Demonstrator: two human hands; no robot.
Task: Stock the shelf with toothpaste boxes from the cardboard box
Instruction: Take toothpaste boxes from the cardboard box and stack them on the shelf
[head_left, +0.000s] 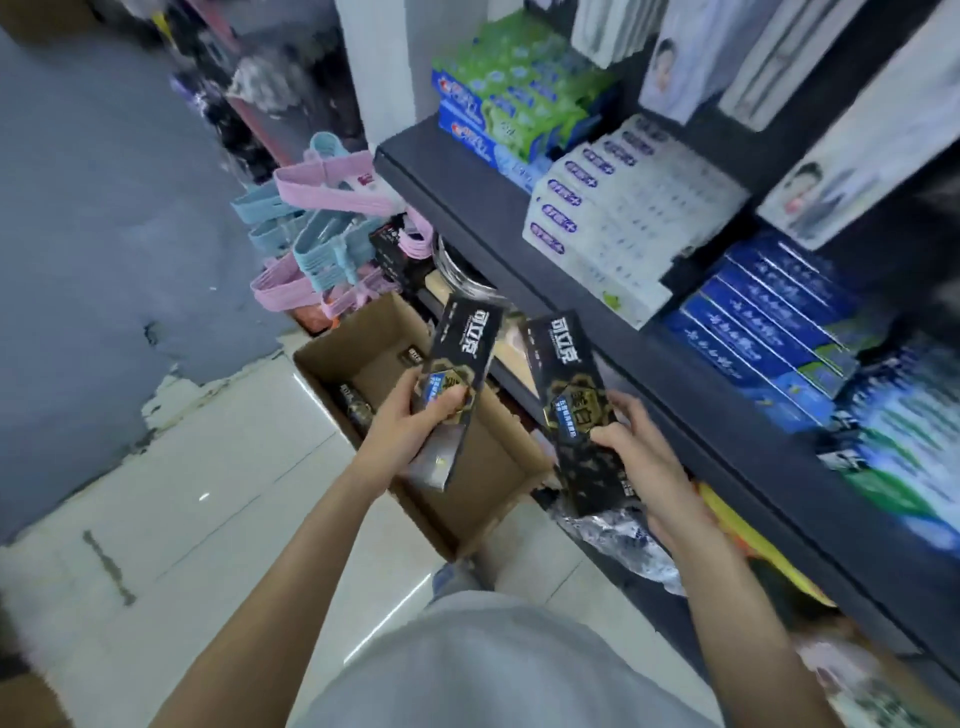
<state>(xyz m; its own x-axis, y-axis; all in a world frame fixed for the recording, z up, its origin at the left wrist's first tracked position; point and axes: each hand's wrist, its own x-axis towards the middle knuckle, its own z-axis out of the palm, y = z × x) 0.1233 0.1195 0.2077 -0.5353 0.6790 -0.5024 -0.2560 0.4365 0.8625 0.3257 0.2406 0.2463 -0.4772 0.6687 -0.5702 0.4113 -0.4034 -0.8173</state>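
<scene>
Two black toothpaste boxes, both held above the carton (332, 364) on the floor, beside the shelf (519, 244) edge. Left hand (415, 421) grips left box (460, 384); right hand (639, 457) grips right box (571, 410). Long axes run away from the person, tops leaning slightly apart.
</scene>
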